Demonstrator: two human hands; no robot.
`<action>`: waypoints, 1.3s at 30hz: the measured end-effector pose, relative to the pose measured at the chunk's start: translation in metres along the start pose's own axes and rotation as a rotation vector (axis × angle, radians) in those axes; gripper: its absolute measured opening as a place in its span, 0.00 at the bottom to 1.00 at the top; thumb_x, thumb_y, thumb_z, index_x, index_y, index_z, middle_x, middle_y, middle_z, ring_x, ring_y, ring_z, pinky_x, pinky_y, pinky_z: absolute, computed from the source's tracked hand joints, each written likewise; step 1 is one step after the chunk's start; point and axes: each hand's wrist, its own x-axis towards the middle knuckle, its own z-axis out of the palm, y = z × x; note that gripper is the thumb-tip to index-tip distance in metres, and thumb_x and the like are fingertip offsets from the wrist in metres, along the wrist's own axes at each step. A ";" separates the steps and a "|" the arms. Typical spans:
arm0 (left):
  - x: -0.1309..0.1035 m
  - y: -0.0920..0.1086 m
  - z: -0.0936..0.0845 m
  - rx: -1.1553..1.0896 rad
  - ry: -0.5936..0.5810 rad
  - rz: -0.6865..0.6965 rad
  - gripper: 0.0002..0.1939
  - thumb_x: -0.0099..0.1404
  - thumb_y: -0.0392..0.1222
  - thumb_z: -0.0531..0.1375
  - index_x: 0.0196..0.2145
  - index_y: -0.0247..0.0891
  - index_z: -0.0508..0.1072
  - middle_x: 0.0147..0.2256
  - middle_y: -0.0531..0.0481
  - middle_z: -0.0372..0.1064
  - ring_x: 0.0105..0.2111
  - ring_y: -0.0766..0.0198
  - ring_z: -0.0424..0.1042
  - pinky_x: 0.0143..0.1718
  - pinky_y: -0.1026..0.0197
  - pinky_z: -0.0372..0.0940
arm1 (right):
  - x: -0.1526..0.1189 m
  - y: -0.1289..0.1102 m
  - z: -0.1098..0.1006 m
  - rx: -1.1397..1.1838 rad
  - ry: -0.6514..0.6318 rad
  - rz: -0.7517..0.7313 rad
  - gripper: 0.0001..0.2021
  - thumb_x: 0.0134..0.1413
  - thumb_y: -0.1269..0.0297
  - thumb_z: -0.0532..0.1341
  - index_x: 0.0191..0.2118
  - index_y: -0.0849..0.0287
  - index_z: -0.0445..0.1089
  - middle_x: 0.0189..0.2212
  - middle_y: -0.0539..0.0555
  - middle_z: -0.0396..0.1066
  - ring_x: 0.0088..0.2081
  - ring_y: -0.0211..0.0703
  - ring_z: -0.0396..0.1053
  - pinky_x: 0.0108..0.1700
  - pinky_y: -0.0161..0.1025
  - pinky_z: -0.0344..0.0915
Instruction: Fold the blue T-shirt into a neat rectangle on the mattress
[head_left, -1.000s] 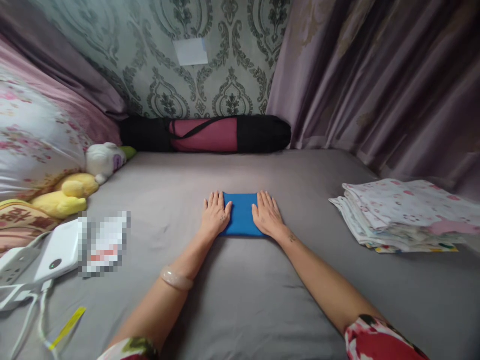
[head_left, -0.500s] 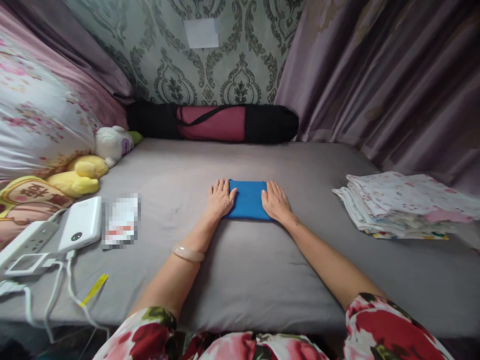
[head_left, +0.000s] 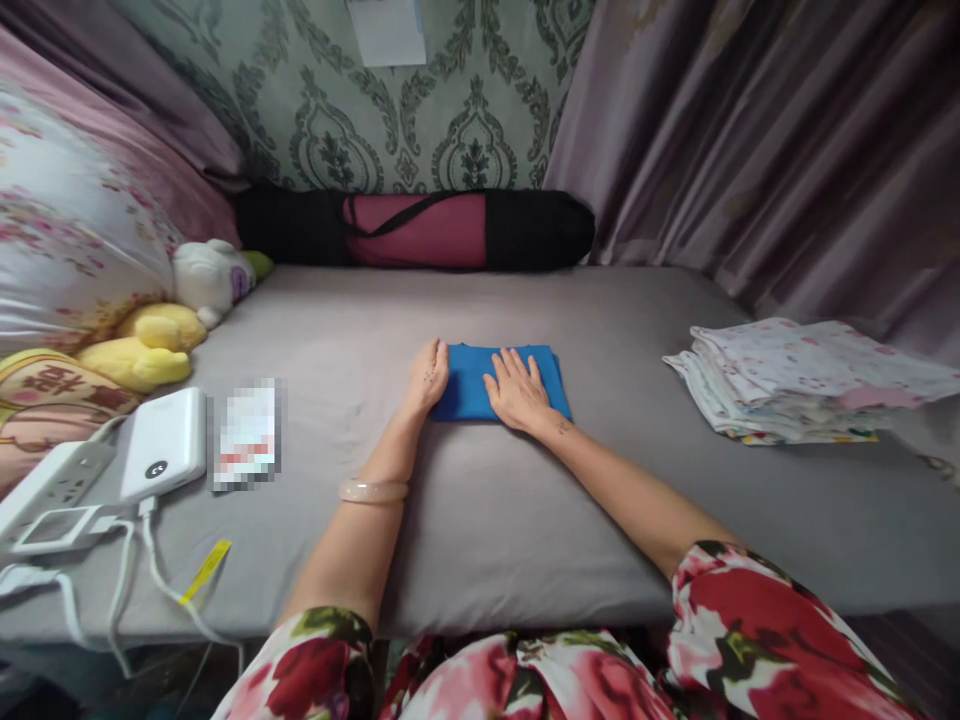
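A flat blue folded cloth (head_left: 470,385) lies on the grey sheet (head_left: 480,540) in the middle of the view. My right hand (head_left: 517,390) rests on top of it, palm down with the fingers spread. Against the cloth's left edge stands my left hand (head_left: 430,375), turned on its side, its fingers straight and holding nothing. The cloth's right end shows beyond my right hand.
Folded patterned cloths (head_left: 787,385) are stacked at the right. At the left are a white power bank (head_left: 166,440), a power strip (head_left: 60,480), cables and plush toys (head_left: 139,355). A black and maroon bag (head_left: 420,230) lies along the wall.
My right hand has moved left from the cloth's right edge onto its top. My left hand has turned from lying flat to upright on its side at the left edge. The view has shifted slightly.
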 end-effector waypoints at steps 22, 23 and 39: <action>-0.001 0.001 -0.010 -0.085 0.047 0.006 0.25 0.72 0.45 0.38 0.44 0.32 0.71 0.46 0.37 0.72 0.51 0.56 0.70 0.55 0.55 0.62 | 0.016 -0.039 0.001 0.009 -0.010 -0.089 0.29 0.66 0.58 0.42 0.66 0.70 0.52 0.68 0.64 0.46 0.68 0.54 0.41 0.67 0.56 0.35; -0.001 0.001 -0.010 -0.088 0.048 0.002 0.26 0.72 0.45 0.37 0.44 0.32 0.71 0.47 0.37 0.72 0.52 0.56 0.69 0.56 0.55 0.61 | 0.018 -0.042 0.000 0.007 0.009 -0.112 0.29 0.66 0.58 0.42 0.66 0.70 0.52 0.68 0.64 0.45 0.68 0.54 0.40 0.67 0.56 0.35; -0.009 0.008 -0.005 0.181 0.059 0.224 0.27 0.72 0.47 0.39 0.60 0.32 0.62 0.62 0.39 0.58 0.64 0.56 0.54 0.65 0.50 0.49 | 0.020 -0.026 -0.008 0.094 0.055 -0.132 0.28 0.67 0.61 0.41 0.67 0.69 0.51 0.68 0.60 0.46 0.69 0.47 0.40 0.68 0.50 0.35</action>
